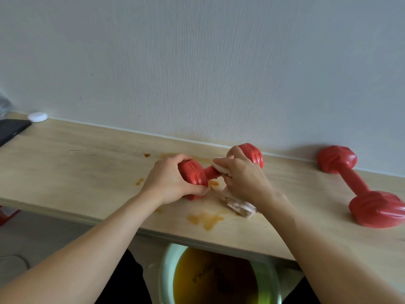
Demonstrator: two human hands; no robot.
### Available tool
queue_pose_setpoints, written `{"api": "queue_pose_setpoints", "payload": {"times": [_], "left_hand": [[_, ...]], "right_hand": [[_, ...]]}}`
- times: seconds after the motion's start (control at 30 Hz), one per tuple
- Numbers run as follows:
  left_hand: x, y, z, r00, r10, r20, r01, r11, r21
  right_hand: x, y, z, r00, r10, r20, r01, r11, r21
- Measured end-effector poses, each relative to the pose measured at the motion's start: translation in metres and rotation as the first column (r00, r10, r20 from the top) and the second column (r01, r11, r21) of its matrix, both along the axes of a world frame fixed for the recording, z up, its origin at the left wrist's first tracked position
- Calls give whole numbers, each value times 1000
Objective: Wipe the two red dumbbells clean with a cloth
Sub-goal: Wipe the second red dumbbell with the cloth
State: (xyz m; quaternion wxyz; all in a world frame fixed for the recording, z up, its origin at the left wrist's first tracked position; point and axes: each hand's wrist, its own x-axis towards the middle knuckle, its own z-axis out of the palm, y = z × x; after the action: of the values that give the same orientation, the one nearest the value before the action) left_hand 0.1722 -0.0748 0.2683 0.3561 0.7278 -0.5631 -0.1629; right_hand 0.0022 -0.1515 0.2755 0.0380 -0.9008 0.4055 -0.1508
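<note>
Pale green bucket [168, 273] near. Left hand [169, 183] gripping red plastic dumbbell [192, 174]; right hand [243, 178] squeezing pale cloth [219, 166] round handle. Might roll off light wooden bench [87, 163].

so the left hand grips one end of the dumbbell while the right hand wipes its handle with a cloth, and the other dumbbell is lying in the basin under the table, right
Not quite. The head view shows the other dumbbell lying on the table, off to the right near the wall, not in the basin. The rest holds: the left hand grips one end of the dumbbell while the right hand wipes its handle with the cloth.
</note>
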Motion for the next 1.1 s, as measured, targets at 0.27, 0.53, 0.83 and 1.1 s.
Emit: {"api": "queue_pose_setpoints", "payload": {"times": [0.27,0.53,0.83,1.1], "left_hand": [[2,-1,0,999,-33,5,33,999,7],[0,1,3,1000,-23,18,23,1000,-2],[-2,1,1,1000,-6,20,6,1000,-13],[0,1,2,1000,-9,15,10,1000,-11]], "right_hand": [[-4,-5,-1,966,-230,-119,218,970,-109],[16,16,5,998,64,-12,-64,997,52],[4,-1,3,994,-106,38,104,993,53],[2,-4,0,998,-60,11,60,998,24]]}}
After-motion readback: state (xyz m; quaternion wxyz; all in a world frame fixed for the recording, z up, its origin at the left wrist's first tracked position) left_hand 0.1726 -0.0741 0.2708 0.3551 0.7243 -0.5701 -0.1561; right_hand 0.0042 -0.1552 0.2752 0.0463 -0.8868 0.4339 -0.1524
